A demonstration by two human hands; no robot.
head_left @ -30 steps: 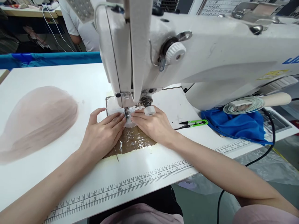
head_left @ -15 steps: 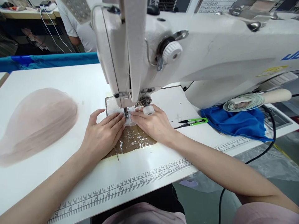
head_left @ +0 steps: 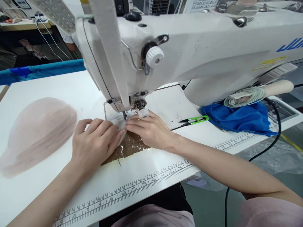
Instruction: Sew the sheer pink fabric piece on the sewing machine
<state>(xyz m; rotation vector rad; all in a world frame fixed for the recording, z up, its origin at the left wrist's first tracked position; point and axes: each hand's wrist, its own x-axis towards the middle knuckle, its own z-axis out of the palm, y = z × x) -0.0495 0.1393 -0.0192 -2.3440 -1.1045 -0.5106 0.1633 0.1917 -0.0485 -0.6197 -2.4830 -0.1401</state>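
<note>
Head view, left hand: left hand point(head_left: 93, 142) lies palm down on the tabletop point(head_left: 42, 78), fingers loosely spread, fingertips pressing the sheer fabric piece point(head_left: 117, 121).
Right hand: right hand point(head_left: 149, 130) flat, fingers extended, pinning the same piece beside the sewing machine point(head_left: 189, 50) needle.
Fabric piece: under the presser foot.
Change: left hand's fingers have curled slightly, bunching the fabric; the view has shifted left.

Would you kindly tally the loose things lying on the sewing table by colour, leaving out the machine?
Pink: 1, mesh pile
Blue: 1, cloth
Green: 1, thread snips
White, sheer: 1, small piece under both hands
Total: 4
</note>
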